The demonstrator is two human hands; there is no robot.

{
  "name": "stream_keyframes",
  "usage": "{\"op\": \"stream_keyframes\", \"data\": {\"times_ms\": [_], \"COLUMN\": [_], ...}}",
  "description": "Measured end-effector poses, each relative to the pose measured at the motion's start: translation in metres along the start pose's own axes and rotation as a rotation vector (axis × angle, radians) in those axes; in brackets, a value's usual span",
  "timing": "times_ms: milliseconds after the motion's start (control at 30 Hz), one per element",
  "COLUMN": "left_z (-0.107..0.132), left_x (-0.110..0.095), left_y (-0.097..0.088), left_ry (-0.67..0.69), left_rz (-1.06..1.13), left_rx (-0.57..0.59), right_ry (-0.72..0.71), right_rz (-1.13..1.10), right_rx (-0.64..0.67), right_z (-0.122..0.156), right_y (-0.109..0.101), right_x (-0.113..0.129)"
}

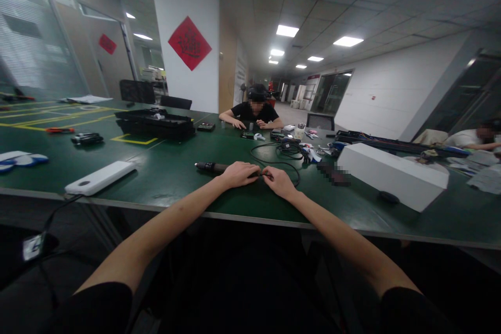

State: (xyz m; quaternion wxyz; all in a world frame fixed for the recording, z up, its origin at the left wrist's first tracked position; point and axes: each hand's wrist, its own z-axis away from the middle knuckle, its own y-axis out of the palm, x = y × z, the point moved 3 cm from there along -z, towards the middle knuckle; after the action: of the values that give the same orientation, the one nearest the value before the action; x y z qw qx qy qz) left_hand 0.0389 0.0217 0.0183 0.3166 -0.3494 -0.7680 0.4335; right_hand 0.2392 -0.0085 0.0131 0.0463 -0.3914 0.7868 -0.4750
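A dark electric screwdriver (pixel 211 167) lies on the green table, its tip pointing left. My left hand (pixel 240 174) is wrapped over its rear part, which the fingers mostly hide. Close beside it, my right hand (pixel 278 181) pinches the black cable (pixel 266 173) at the screwdriver's back end. Whether the plug is seated there cannot be made out. From this spot the black cable runs in loops across the table behind my right hand.
A white power bank-like box (pixel 100 177) lies left, a black tray (pixel 154 124) behind it. On the right stands a long white box (pixel 391 175) with a black mouse-like object (pixel 388 197) before it. A co-worker (pixel 256 109) sits opposite. The table's front edge (pixel 250 219) runs below my wrists.
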Motion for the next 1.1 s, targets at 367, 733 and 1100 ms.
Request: {"op": "stream_keyframes", "data": {"times_ms": [367,733,1100], "left_z": [-0.0002,0.0001,-0.0001], "left_x": [-0.0007,-0.0015,-0.0019], "left_y": [-0.0009,-0.0011,-0.0014], "left_ry": [-0.022,0.009,-0.007], "left_rz": [0.003,-0.013,0.008], "left_rx": [-0.011,-0.014,0.01], "right_ry": [0.002,0.003,0.004], "right_rz": [-0.008,0.014,0.008], "right_rx": [-0.001,0.005,-0.011], "right_z": [0.0001,-0.0001,-0.0001], "right_y": [-0.0007,-0.0013,0.0011], "right_x": [0.0004,0.0016,-0.0003]}}
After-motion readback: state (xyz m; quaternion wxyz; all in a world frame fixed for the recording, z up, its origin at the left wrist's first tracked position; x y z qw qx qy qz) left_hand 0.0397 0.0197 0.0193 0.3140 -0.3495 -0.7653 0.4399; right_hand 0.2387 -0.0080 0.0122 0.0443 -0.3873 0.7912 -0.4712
